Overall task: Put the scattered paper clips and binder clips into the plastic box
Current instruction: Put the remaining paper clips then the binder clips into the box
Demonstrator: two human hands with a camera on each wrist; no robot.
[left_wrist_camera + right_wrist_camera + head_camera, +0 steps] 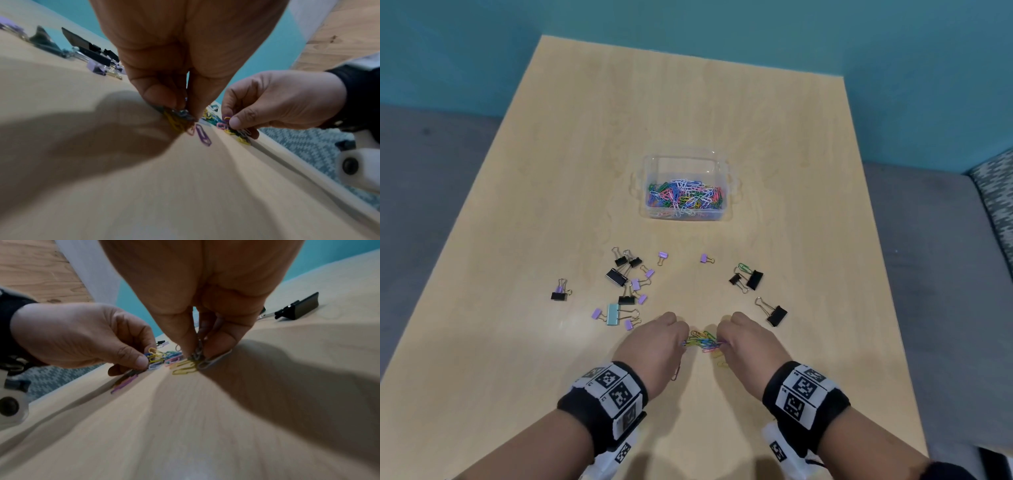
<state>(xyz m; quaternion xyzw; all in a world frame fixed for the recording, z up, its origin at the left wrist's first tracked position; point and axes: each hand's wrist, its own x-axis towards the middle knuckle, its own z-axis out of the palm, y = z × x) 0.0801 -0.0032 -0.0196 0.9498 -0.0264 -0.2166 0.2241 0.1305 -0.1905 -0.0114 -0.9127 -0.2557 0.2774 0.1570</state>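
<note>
left hand (654,339) | right hand (743,337) | pinch paper clips (703,341) (pile runs left-right)

Both hands, left hand (654,342) and right hand (748,342), pinch a paper clip pile (703,341); binder clips (625,277) lie scattered before the plastic box (686,209).

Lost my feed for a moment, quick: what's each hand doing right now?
Left hand: fingers pinched on paper clips from the small pile on the table.
Right hand: also pinching paper clips from that pile.

Both hands, left (654,339) and right (748,337), are lowered close together, fingertips pinched.
</note>
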